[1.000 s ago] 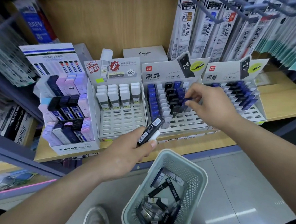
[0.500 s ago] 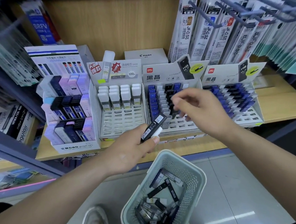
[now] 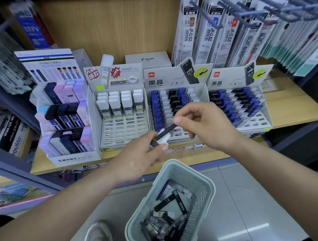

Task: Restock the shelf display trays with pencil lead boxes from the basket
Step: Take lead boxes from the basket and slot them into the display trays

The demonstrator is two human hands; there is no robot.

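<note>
**Item under handling:** a slim black rectangular plastic pencil lead box (image 3: 166, 131), held at both ends.

**Grip:** The left hand (image 3: 141, 157) grips the lower end, together with a white plastic lead box (image 3: 161, 139) lying against it. The right hand (image 3: 208, 125) pinches the upper end between thumb and forefinger, its other fingers loosely curled.

**Surroundings:** Just beyond the grip stands the white card display tray (image 3: 158, 75) of blue, white and black boxes, with open slots in its front rows. Below the grip, the pale green perforated plastic basket (image 3: 211, 185) holds further stock.

**Assessment:** The box is judged light, rigid and smooth-sided, so liable to slip. A pinch across the broad faces near the upper end should serve, leaving the lower end free to enter a slot. Hard squeezing at the cap end is inadvisable.
</note>
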